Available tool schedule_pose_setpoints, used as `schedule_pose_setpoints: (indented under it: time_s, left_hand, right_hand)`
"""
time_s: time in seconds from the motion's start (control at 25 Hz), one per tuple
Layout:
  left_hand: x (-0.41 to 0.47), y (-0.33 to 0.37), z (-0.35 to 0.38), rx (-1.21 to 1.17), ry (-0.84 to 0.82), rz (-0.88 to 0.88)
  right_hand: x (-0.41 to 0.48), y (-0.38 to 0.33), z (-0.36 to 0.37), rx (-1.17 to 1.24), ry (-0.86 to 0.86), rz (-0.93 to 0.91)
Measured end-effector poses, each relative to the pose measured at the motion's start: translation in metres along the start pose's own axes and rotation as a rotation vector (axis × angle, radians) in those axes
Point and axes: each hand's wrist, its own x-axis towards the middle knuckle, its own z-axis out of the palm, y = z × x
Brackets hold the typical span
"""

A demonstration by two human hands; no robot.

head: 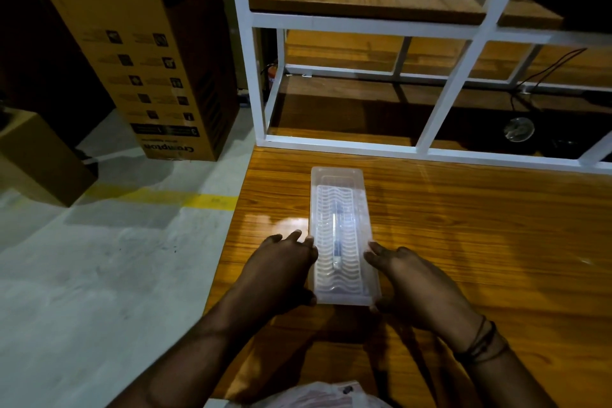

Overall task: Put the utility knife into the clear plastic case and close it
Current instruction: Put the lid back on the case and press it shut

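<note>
A clear plastic case (341,235) lies lengthwise on the wooden table (480,225), its lid down over a white ribbed tray. Inside, on that tray, the utility knife (337,238) lies along the middle, seen dimly through the plastic. The left hand (281,272) grips the case's left long edge, fingers against the side and thumb at the near corner. The right hand (417,281) holds the right edge the same way. A white metal frame (337,144) stands just beyond the case, and a cardboard box (132,50) stands on the floor to the left
</note>
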Motion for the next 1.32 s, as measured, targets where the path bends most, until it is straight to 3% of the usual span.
schedule_pose_setpoints:
  time_s: [0.24, 0.52, 0.96, 1.32]
  left_hand:
    - [-0.005, 0.011, 0.001, -0.056, 0.021, -0.048]
    - [-0.008, 0.033, 0.019, -0.140, 0.070, -0.115]
    - [0.003, 0.019, 0.002, -0.063, -0.011, -0.122]
    - [0.021, 0.026, -0.017, 0.061, -0.160, -0.093]
  right_hand:
    - [0.000, -0.003, 0.005, 0.077, 0.006, 0.032]
    - [0.000, -0.025, 0.022, 0.112, 0.140, 0.118]
    - [0.013, -0.012, 0.000, 0.056, 0.096, 0.101]
    - [0.145, 0.014, -0.055, -0.103, -0.222, 0.005]
